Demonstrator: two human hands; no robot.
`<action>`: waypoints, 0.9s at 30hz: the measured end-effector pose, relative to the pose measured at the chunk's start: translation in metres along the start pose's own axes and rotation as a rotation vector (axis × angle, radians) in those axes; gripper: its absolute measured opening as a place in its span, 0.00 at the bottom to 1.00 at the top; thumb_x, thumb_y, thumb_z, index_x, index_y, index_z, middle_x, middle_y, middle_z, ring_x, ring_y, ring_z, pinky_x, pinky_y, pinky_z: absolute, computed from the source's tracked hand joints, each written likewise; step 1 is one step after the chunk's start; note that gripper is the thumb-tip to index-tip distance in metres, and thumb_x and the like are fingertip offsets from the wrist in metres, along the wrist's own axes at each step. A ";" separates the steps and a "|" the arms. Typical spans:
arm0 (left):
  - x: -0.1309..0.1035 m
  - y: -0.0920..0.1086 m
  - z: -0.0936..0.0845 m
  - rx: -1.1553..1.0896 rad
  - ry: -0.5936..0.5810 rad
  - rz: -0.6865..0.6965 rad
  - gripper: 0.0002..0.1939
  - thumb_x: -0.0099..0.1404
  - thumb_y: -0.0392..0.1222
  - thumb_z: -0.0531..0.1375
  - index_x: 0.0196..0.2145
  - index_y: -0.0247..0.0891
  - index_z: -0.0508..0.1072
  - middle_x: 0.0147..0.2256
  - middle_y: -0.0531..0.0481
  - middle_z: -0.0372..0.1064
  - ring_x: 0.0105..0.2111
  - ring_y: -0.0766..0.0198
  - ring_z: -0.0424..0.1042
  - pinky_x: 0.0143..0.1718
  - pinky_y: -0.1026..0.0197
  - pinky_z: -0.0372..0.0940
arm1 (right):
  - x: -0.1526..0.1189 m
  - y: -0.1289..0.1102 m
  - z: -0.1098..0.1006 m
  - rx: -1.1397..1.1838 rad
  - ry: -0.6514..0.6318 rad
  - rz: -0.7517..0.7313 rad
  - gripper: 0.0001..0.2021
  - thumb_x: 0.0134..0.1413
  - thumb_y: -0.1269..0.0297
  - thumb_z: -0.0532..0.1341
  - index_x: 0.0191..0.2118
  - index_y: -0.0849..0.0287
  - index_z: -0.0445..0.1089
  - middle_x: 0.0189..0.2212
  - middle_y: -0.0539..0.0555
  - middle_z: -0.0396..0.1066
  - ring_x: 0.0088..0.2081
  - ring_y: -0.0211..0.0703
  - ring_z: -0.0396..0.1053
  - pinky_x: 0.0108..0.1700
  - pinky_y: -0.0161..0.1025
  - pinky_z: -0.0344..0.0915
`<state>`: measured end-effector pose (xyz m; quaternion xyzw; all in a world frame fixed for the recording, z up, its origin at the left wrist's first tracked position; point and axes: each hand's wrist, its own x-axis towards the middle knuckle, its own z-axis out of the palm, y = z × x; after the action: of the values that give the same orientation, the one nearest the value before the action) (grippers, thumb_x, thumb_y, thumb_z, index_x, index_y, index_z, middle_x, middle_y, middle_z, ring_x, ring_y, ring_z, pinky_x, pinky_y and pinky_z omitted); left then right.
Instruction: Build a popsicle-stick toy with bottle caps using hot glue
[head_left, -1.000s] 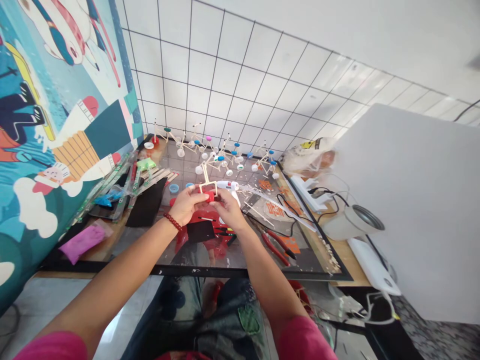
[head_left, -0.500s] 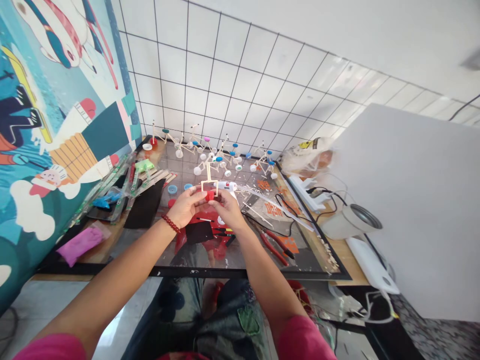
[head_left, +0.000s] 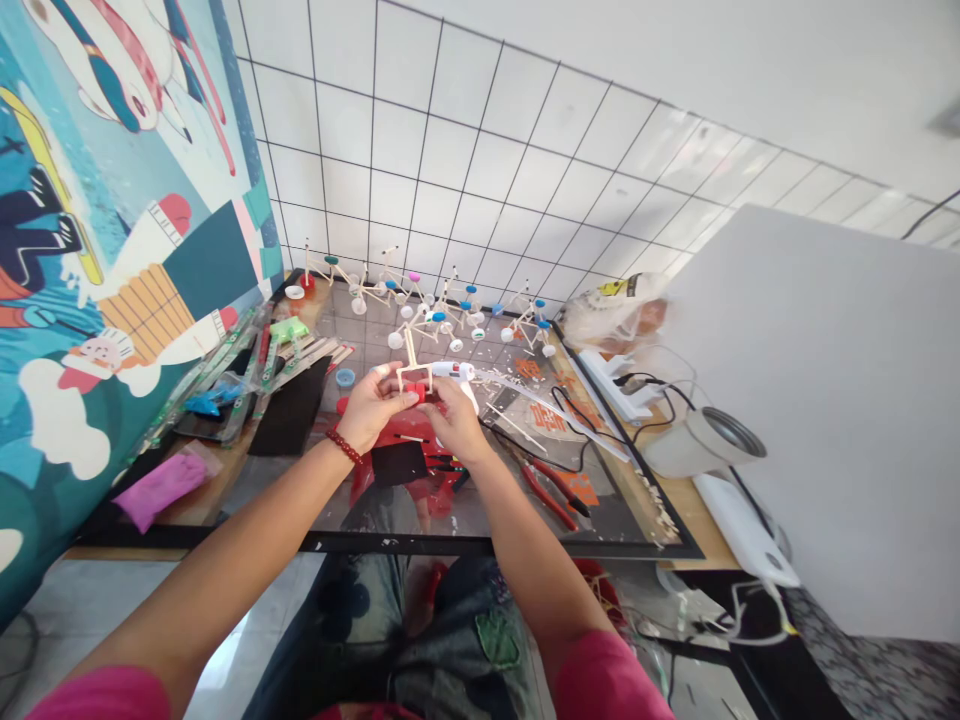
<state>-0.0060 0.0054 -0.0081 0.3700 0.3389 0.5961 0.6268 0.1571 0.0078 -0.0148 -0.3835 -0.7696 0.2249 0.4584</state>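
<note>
Between both hands, above the middle of the table, is a small frame of pale wooden sticks (head_left: 411, 349) with a long stem pointing away from me. A red bottle cap (head_left: 415, 391) sits inside the near end of the frame. My left hand (head_left: 373, 408), with a red bead bracelet, is closed on the frame and cap from the left, thumb on the cap. My right hand (head_left: 455, 415) pinches the right side of them. Just behind my right fingers lies a white glue gun (head_left: 454, 371), partly hidden.
Several stick-and-cap models (head_left: 442, 317) stand along the back. Red-handled pliers (head_left: 546, 492) and a black cable lie right. Wooden sticks (head_left: 319, 352), a black sheet (head_left: 289, 418) and a pink packet (head_left: 161, 487) lie left. A white power strip (head_left: 616, 386) is at the right edge.
The stick frame has tilted slightly left, its stem end shifting left and a little lower. Both hands keep hold of it, with the fingers moved slightly.
</note>
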 end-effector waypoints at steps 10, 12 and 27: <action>0.000 0.006 -0.002 0.059 0.000 -0.043 0.36 0.39 0.35 0.76 0.46 0.35 0.68 0.27 0.53 0.75 0.29 0.65 0.75 0.38 0.60 0.69 | -0.001 -0.001 0.000 -0.046 -0.038 -0.006 0.12 0.57 0.70 0.58 0.47 0.56 0.70 0.42 0.58 0.70 0.46 0.51 0.67 0.52 0.49 0.66; -0.001 0.007 -0.001 0.071 0.013 -0.039 0.38 0.38 0.35 0.76 0.47 0.34 0.67 0.27 0.53 0.75 0.29 0.64 0.75 0.38 0.60 0.69 | -0.001 0.000 0.000 -0.030 -0.030 0.008 0.11 0.56 0.69 0.59 0.45 0.56 0.71 0.42 0.58 0.70 0.46 0.51 0.68 0.51 0.49 0.66; -0.005 0.009 0.003 -0.113 -0.062 -0.133 0.28 0.45 0.36 0.75 0.45 0.34 0.75 0.32 0.50 0.77 0.31 0.64 0.76 0.33 0.62 0.71 | 0.001 0.000 0.002 0.435 0.084 0.279 0.22 0.37 0.57 0.76 0.38 0.55 0.70 0.35 0.51 0.74 0.38 0.45 0.73 0.44 0.43 0.71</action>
<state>-0.0079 0.0003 0.0011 0.3288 0.3091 0.5596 0.6951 0.1549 0.0084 -0.0153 -0.3873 -0.6230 0.4299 0.5263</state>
